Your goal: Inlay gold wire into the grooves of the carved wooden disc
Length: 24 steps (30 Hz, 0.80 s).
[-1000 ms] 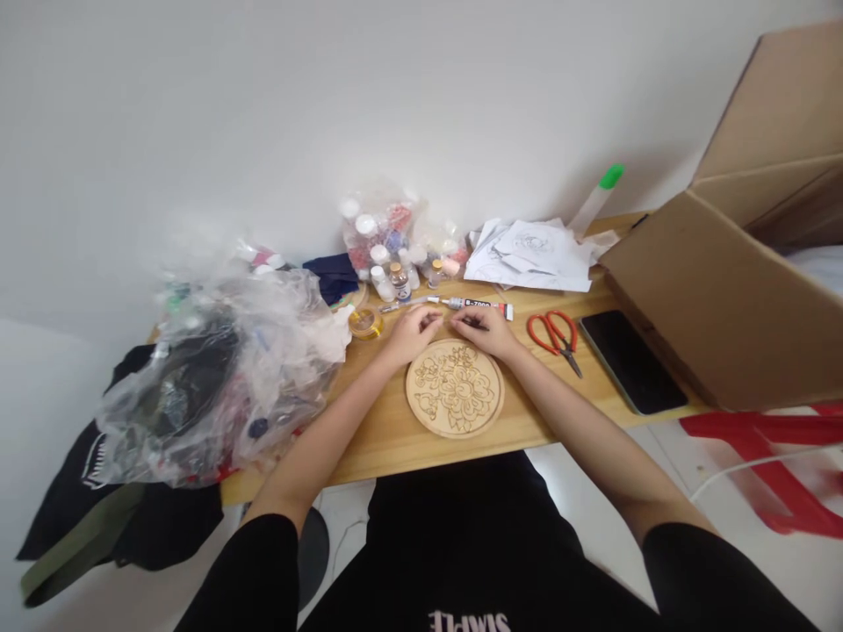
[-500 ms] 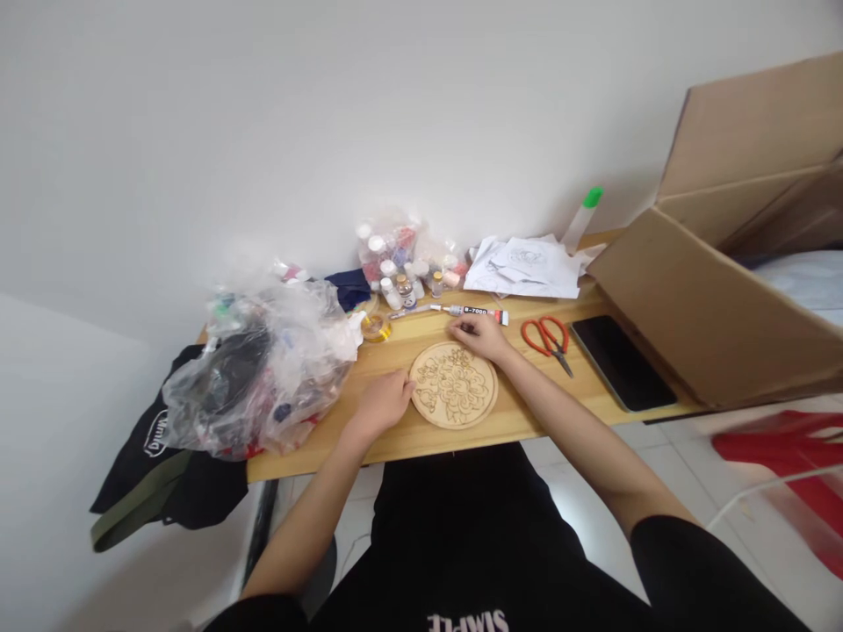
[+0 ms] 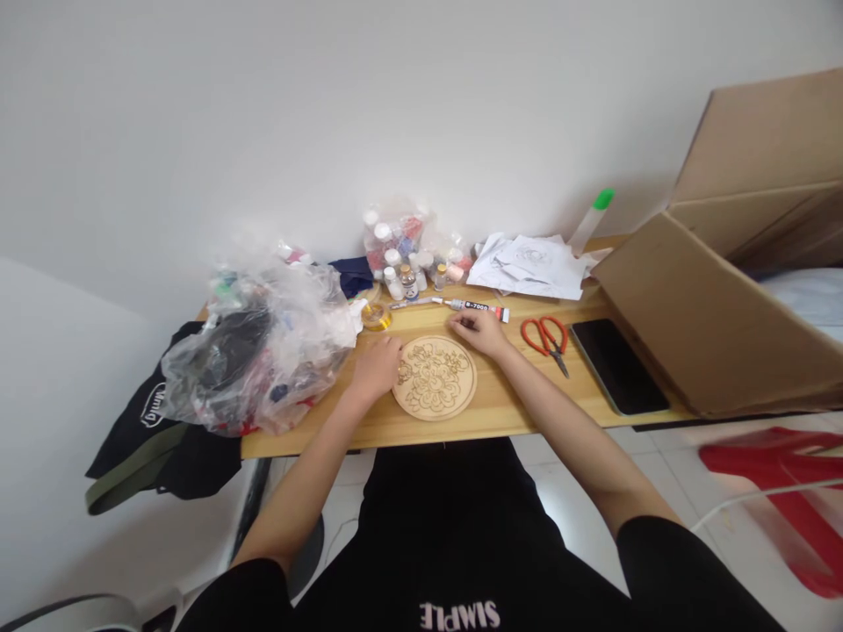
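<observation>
A round wooden board (image 3: 435,405) with a carved flower pattern lies flat near the table's front edge. At its left rim is my left hand (image 3: 378,365), fingers closed on the edge. Just beyond the board's upper right rim, my right hand (image 3: 482,331) rests on the table with curled fingers. A dark spot shows between those fingers, too small to name. Right behind that hand lies a B-7000 glue tube (image 3: 499,313), its nozzle pointing left. Red-handled pliers (image 3: 545,338) lie to the right of my right forearm.
A crumpled clear plastic bag (image 3: 296,351) covers the table's left side. Small bottles (image 3: 408,283), a yellow tape roll (image 3: 377,317) and papers (image 3: 527,268) stand along the wall. On the right are a phone (image 3: 619,364) and an open cardboard box (image 3: 711,333).
The wooden board has shifted left and turned somewhat. My left hand has moved up along its left rim. My right hand stays curled by the glue tube, and the view has tilted slightly.
</observation>
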Each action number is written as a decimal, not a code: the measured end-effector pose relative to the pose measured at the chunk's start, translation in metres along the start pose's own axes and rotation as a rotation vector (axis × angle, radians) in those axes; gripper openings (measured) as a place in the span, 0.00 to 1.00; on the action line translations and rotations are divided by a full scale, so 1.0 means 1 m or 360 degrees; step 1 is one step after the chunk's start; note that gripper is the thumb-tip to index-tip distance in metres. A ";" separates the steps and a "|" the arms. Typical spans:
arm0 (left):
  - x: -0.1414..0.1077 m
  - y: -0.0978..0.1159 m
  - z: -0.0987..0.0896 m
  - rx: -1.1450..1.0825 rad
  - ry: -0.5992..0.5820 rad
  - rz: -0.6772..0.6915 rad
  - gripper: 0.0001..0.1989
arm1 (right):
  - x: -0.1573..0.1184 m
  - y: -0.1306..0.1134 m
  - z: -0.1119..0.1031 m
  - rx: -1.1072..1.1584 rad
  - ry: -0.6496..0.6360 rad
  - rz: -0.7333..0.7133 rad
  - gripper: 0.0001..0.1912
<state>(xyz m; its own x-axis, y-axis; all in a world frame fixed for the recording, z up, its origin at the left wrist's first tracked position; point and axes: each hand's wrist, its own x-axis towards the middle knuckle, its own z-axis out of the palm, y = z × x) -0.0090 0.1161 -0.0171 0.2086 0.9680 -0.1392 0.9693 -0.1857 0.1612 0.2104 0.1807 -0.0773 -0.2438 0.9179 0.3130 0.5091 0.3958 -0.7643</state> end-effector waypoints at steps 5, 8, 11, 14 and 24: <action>0.003 -0.005 0.005 -0.0026 0.0050 0.0019 0.12 | 0.000 0.000 -0.001 0.0005 -0.0008 -0.0030 0.10; 0.002 -0.005 0.007 -0.0049 0.0069 0.0018 0.12 | 0.000 -0.001 -0.001 0.0010 -0.0012 -0.0055 0.10; 0.001 -0.005 0.007 -0.0087 0.0091 0.0000 0.12 | -0.001 -0.001 -0.002 0.0011 -0.0014 -0.0082 0.11; 0.004 -0.004 0.006 -0.0150 0.0125 -0.0010 0.11 | -0.002 -0.002 -0.001 0.0001 -0.0012 -0.0107 0.10; 0.063 0.002 0.016 -0.0563 0.0174 0.0551 0.08 | -0.006 -0.015 -0.005 -0.0076 -0.0199 -0.0258 0.10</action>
<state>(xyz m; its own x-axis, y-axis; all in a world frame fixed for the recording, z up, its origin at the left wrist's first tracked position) 0.0080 0.1735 -0.0412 0.4767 0.8754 0.0806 0.7385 -0.4485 0.5035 0.2087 0.1699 -0.0648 -0.4246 0.8328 0.3552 0.4927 0.5417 -0.6810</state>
